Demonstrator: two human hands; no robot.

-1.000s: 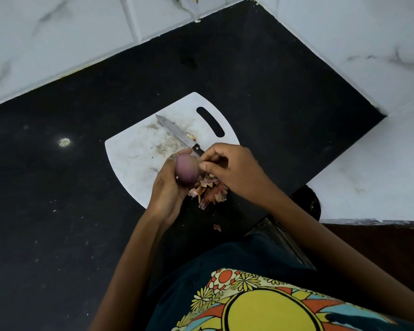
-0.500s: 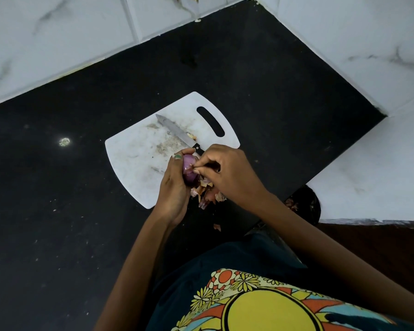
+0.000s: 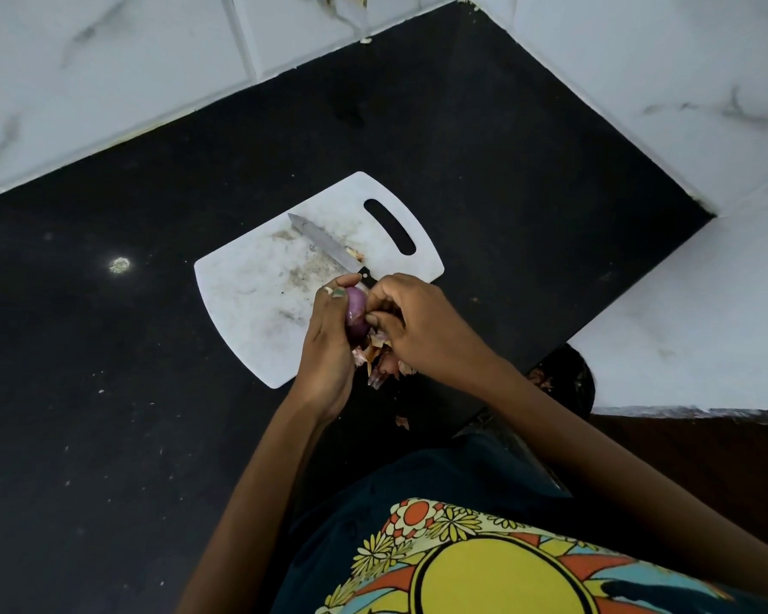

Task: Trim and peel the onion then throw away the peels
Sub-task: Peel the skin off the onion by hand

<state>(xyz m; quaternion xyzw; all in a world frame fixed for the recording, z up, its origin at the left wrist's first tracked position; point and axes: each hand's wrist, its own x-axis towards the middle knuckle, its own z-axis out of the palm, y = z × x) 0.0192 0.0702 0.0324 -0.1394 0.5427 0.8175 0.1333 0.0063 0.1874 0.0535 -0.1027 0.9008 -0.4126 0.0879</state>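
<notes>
The left hand (image 3: 329,343) grips the purple, mostly peeled onion (image 3: 356,313) above the white plastic cutting board's (image 3: 249,294) near edge; the right hand's (image 3: 417,325) curled fingertips pinch its skin, brown peels (image 3: 380,363) lying beneath.

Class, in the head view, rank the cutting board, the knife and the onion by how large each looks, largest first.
1. Cutting board, by far the largest.
2. Knife, long and thin; its handle end is hidden behind the hands.
3. Onion, smallest, though the left hand covers part of it.
</notes>
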